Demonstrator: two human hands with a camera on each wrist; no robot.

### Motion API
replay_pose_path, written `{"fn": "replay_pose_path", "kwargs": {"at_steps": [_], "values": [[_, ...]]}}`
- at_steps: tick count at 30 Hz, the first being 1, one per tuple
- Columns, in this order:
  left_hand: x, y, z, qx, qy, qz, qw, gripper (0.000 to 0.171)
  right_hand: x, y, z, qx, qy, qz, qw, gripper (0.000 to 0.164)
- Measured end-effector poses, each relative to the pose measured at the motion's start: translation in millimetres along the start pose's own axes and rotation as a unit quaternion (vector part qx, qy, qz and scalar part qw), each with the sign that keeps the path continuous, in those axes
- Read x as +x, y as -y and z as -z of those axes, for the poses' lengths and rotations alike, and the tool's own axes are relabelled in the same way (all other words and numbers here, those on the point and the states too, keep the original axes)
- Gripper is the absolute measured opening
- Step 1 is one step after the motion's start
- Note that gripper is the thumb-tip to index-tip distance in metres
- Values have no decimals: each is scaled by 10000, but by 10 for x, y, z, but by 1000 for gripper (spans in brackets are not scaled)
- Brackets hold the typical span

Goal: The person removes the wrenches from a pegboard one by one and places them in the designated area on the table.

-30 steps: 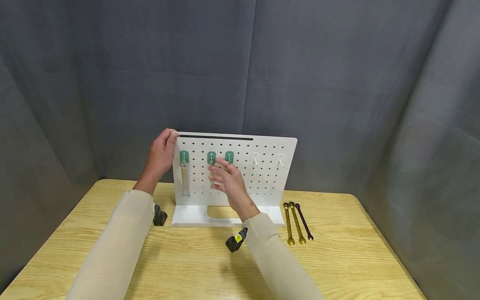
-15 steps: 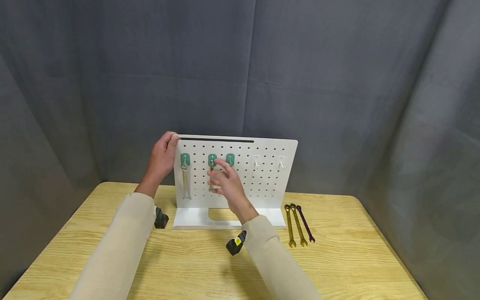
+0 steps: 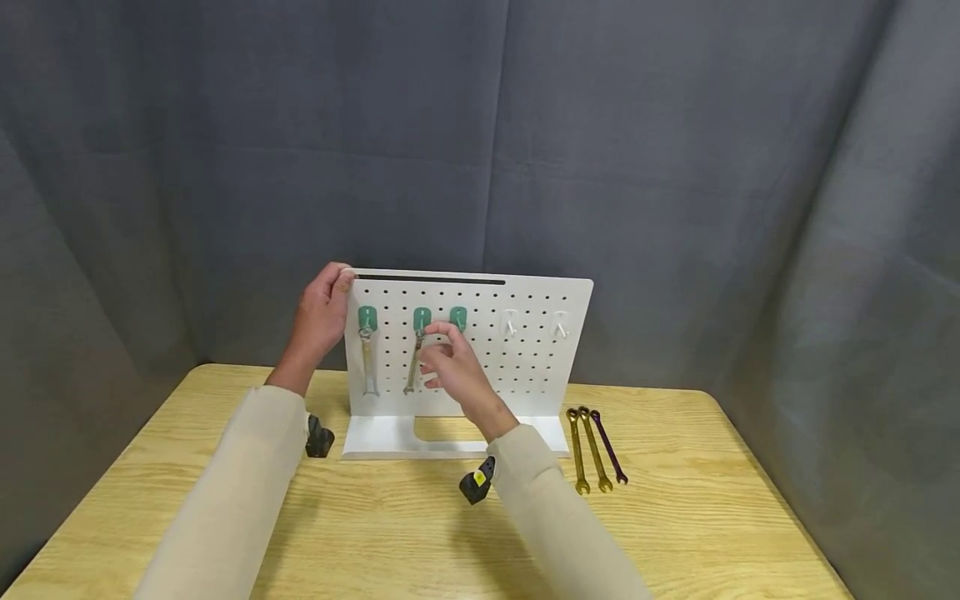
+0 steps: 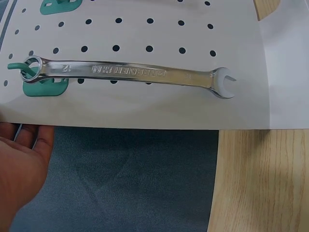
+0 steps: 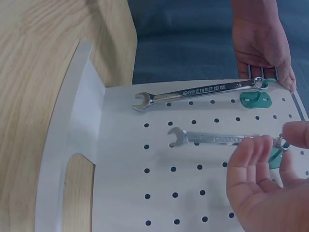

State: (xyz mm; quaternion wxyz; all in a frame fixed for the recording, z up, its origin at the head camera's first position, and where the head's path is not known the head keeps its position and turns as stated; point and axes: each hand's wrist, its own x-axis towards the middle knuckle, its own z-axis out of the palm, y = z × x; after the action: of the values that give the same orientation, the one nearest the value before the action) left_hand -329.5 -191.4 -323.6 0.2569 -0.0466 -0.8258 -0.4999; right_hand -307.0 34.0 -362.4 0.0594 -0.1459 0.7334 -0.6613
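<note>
Left hand [image 3: 318, 317]: grips pegboard [image 3: 521, 358] at corner | right hand [image 3: 459, 375]: fingers parted beside hanging wrench [image 3: 414, 367] | 3 wrenches [image 3: 595, 450] on table [image 3: 697, 500]

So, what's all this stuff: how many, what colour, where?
Table: 1, light wood, foreground.
Pegboard: 1, white, on table.
Green hooks: 3, green, pegboard left to middle.
White hooks: 2, white, pegboard right.
Silver wrenches: 2, silver, at two leftmost hooks.
Gold wrenches: 2, gold, right of pegboard.
Purple wrench: 1, purple, beside gold wrenches.
Curtain: count unclear, grey, behind table.
Devices: 2, black, at both wrists.
Sleeves: 2, beige, on arms.
Left hand: 1, bare, gripping pegboard's upper-left corner.
Right hand: 1, bare, by second silver wrench.
</note>
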Motion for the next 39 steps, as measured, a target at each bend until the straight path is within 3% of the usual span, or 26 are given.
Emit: {"fn": "replay_pose_path", "kwargs": {"at_steps": [9,27,39], "values": [[0,-16,0,24,20,0,10000,37,-9,-20,-20,34,-242,126,9996,29],[-9,-35,-2,25,33,100,9999,38,-158,-200,-59,351,1097,-186,9932,29],[-5,11,-9,-31,-41,34,10000,39,-375,-316,-17,517,1299,-299,9897,22]]}}
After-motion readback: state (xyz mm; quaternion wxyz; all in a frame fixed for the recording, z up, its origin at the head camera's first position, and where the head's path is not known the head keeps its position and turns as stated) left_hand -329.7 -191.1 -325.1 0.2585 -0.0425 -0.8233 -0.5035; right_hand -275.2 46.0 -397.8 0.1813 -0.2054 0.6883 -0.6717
